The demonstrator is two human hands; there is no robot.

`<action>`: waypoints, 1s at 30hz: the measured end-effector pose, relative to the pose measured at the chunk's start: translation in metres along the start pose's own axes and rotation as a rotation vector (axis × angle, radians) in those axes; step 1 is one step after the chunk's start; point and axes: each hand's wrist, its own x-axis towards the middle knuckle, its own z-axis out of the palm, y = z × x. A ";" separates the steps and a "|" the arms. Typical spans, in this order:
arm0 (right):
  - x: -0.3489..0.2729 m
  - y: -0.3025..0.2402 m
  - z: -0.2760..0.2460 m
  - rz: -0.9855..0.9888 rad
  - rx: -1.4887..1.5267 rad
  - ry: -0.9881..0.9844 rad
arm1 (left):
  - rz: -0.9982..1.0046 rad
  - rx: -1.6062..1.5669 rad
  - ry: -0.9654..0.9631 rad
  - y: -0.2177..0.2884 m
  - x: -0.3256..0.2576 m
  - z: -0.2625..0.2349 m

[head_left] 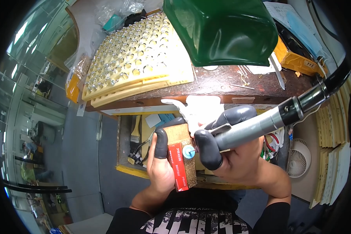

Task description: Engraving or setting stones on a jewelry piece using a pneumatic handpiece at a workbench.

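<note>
Both your hands are busy: L hand [162, 169] is closed round a block [178, 134], black covers [161, 145] on thumb & finger; R hand [243, 162] is wrapped round a grey handpiece [253, 130], also w/ black covers on. Block's up in front of you, over the open drawer [134, 171], bare wood at its far end, red strip [177, 167] along the top & brown woven stuff [190, 173] on the R side. Small light-blue disc [188, 151] at the handpiece's tip is right at that woven side; can't tell if it's touching. Black hose [337, 80] runs off the handpiece's back end, upper R. Drawer has a brush [135, 130] on the L & red-handled pliers [276, 140] on the R; white cloth [204, 107] sits just beyond your hands. Up on the desk [218, 82]: cream tray [152, 81] w/ rows of shiny round pcs on the L, green shield [226, 35] over the middle, orange box [294, 60] on the R. White fan [299, 158] is at far R, nr stacked boards [329, 150].
</note>
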 end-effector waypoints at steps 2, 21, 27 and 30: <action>0.000 -0.001 0.000 0.008 -0.020 0.013 | 0.001 0.019 -0.007 0.000 0.000 -0.001; 0.000 0.001 -0.001 -0.052 -0.106 -0.002 | 0.039 0.042 -0.051 -0.002 0.001 -0.001; -0.002 -0.001 0.000 0.010 -0.011 0.043 | -0.001 0.022 0.018 0.000 0.000 0.008; -0.004 0.004 0.002 -0.031 -0.042 0.054 | 0.003 0.035 0.056 -0.001 0.002 0.009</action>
